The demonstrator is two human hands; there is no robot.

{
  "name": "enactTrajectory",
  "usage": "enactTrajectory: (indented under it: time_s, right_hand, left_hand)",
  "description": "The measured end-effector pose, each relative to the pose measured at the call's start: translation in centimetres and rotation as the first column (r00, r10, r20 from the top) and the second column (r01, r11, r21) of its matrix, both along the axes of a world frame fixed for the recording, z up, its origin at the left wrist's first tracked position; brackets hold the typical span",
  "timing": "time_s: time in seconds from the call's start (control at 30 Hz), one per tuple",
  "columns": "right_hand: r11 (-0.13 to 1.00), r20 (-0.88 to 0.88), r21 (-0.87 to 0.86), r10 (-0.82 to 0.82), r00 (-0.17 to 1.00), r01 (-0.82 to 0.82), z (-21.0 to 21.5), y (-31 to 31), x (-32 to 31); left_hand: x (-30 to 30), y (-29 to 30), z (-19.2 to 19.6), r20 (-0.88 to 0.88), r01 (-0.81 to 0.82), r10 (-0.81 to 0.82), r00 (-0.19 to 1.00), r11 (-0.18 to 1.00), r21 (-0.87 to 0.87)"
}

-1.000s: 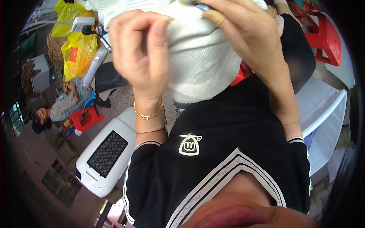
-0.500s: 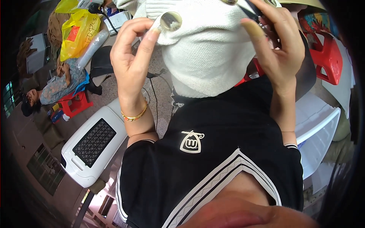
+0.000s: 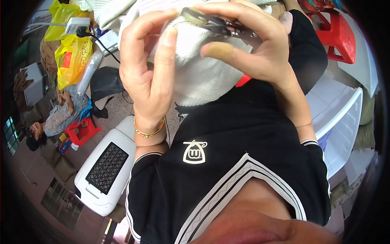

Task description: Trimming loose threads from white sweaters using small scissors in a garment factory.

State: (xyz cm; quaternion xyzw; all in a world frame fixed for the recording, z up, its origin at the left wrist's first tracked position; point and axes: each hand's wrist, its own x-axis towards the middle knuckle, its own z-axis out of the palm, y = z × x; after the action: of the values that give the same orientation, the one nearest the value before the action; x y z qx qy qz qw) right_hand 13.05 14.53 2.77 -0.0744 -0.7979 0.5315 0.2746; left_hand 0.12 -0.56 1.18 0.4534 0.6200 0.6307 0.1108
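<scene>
A white knitted garment (image 3: 203,87) is bunched over my lap, its ribbed part toward the top of the view. My left hand (image 3: 148,71) is closed on a fold of it, thumb and fingers pinching close to a large, round, translucent olive button (image 3: 193,16). In my right hand (image 3: 266,53) are dark thread snips (image 3: 227,29), blurred by motion, whose tip end is at the button. A yellowish covering wraps my right thumb. The fingers of this hand partly hide the snips, so I cannot tell whether the blades touch thread.
A white rounded case with a black grille (image 3: 107,168) stands at the left. Beyond it, a person (image 3: 67,112) sits near a red stool (image 3: 83,130). Yellow plastic bags (image 3: 73,57) lie at the upper left. At the right are a white bin (image 3: 341,134) and another red stool (image 3: 339,36).
My right hand has moved left with the snips, up to the button at my left hand. The garment's button edge has shifted slightly up and right.
</scene>
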Motion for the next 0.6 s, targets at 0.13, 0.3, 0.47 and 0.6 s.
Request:
enactTrajectory:
  time_s: [0.13, 0.3, 0.47, 0.6]
  right_hand:
    - [0.997, -0.06, -0.063, -0.04, 0.997, 0.037, -1.2, -0.1, -0.8]
    - [0.991, -0.592, 0.131, 0.065, 0.804, 0.016, -6.2, 1.3, -3.6]
    - [0.996, -0.182, -0.069, -0.075, 0.98, 0.063, -2.3, -0.2, -1.1]
    - [0.991, -0.427, 0.091, -0.05, 0.903, 0.098, -5.1, 1.0, -2.5]
  left_hand:
    - [-0.1, 0.1, -0.3, -0.109, -0.078, 0.072, 0.991, 0.995, -0.057]
    - [-0.3, 0.0, -0.2, -0.149, -0.069, 0.052, 0.987, 0.991, -0.114]
    - [0.4, 0.1, -0.4, -0.04, -0.133, 0.131, 0.991, 0.99, -0.054]
    - [1.0, 0.7, -0.5, -0.055, -0.136, 0.134, 0.989, 0.99, -0.034]
